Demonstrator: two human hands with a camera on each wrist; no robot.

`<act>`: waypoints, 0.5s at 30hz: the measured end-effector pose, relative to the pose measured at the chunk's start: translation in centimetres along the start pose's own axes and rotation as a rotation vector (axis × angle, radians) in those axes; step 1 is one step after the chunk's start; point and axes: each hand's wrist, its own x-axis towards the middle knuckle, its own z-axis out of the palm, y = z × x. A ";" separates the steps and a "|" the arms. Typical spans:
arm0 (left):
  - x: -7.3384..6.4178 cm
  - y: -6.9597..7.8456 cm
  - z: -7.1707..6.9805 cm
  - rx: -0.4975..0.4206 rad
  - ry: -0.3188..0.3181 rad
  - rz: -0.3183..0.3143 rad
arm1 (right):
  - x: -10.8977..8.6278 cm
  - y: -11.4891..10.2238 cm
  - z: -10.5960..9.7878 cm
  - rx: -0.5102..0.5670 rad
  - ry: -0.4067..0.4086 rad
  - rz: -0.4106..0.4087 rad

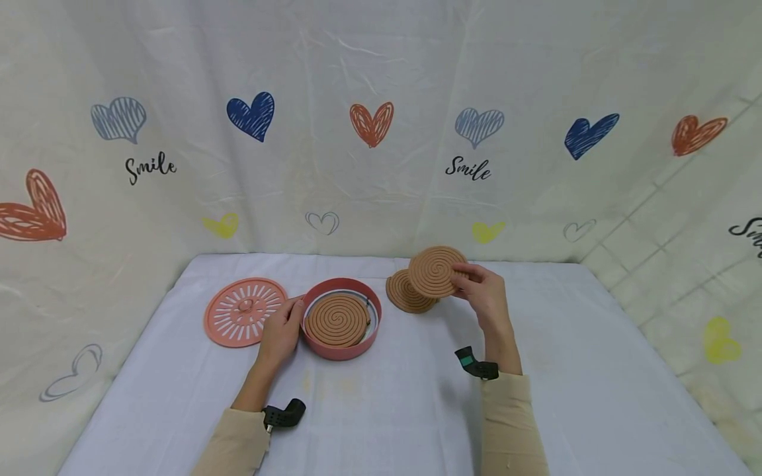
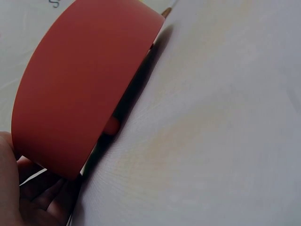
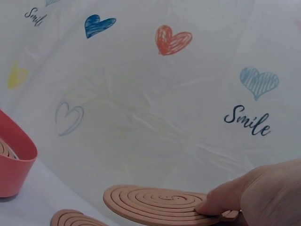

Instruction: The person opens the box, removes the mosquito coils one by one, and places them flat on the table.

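Observation:
My right hand (image 1: 485, 294) pinches a brown mosquito coil (image 1: 433, 272) by its right edge, thumb on top. The held coil is raised and, in the head view, overlaps part of another coil (image 1: 405, 296) lying on the table. My left hand (image 1: 282, 332) grips the left side of a round red mosquito coil holder (image 1: 339, 354). Inside this holder lies a coil (image 1: 337, 320), with a pale inner edge showing around it. In the left wrist view the thumb and fingers (image 2: 49, 200) are at the holder's wall (image 2: 84, 75), whose base has small feet.
A round pink slotted lid (image 1: 245, 313) lies flat to the left of the holder, close to the left hand. White cloth (image 1: 393, 410) covers the table. A pale curtain (image 1: 381, 192) printed with hearts rises behind the table's back edge.

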 end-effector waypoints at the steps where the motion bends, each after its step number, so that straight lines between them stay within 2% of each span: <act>1: 0.0 0.0 0.0 -0.001 0.000 -0.001 | 0.1 0.1 -0.1 -0.001 0.003 0.002; 15: 0.1 -0.3 0.0 -0.010 -0.004 -0.007 | 0.6 1.2 -1.1 0.016 0.059 0.035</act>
